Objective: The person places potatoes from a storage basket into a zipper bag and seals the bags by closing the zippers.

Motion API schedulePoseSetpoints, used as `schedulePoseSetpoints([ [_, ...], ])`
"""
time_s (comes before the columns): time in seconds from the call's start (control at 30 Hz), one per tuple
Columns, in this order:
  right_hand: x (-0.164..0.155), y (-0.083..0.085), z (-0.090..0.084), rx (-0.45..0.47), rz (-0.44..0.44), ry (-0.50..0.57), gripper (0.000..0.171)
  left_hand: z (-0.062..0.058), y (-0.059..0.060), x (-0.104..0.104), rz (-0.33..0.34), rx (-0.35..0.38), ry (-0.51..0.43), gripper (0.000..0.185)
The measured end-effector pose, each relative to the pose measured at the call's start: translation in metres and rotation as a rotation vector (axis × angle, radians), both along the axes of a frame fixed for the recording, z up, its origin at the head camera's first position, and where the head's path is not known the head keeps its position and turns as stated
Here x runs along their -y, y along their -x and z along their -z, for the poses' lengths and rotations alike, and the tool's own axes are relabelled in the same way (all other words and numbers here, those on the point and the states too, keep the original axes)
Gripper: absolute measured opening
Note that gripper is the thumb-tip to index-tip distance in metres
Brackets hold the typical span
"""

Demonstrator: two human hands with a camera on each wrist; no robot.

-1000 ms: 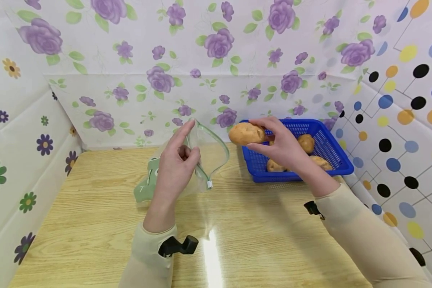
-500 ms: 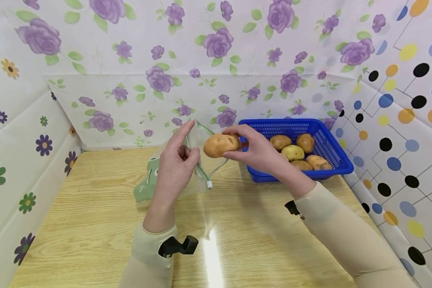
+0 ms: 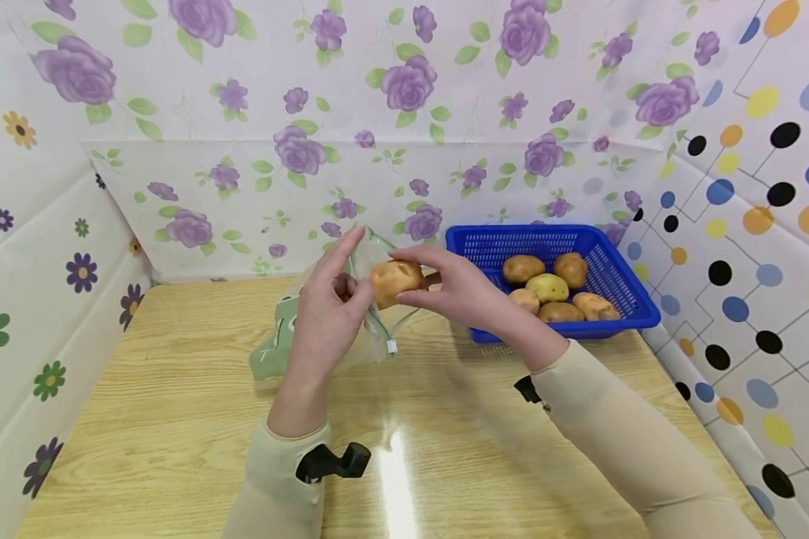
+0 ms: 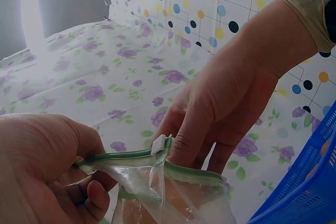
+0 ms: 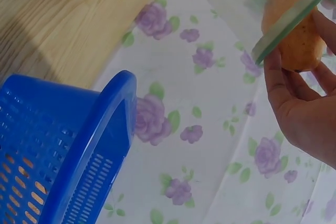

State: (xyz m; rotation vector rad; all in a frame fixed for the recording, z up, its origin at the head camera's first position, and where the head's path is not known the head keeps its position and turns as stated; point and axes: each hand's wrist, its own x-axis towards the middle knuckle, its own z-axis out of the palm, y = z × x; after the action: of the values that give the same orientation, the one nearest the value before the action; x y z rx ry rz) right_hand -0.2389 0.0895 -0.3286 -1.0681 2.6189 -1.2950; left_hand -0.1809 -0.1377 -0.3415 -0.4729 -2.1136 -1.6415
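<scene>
My left hand pinches the zip-lock bag by its green rim, mouth held open toward 3 o'clock. My right hand, grip curled round a potato, has it at the bag mouth, about half in. Five potatoes are left in the blue basket at 2 o'clock on the worktop; bag not yet zipped.

Bag left on the table — basket right, potatoes inside
</scene>
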Motion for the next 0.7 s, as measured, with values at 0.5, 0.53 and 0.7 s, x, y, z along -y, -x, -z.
schedulePoseSetpoints([
  [0.5, -0.017, 0.000, -0.001, -0.020, 0.057, 0.021, 0.060, 0.000, 0.000, 0.000, 0.002, 0.002, -0.028, 0.071],
  [0.53, -0.020, 0.001, 0.000, -0.019, 0.065, 0.017, 0.061, 0.000, 0.000, 0.000, 0.001, -0.001, -0.027, 0.071],
  [0.7, -0.032, 0.003, 0.001, -0.010, 0.115, -0.013, 0.064, 0.000, 0.000, -0.002, -0.002, -0.012, -0.026, 0.072],
])
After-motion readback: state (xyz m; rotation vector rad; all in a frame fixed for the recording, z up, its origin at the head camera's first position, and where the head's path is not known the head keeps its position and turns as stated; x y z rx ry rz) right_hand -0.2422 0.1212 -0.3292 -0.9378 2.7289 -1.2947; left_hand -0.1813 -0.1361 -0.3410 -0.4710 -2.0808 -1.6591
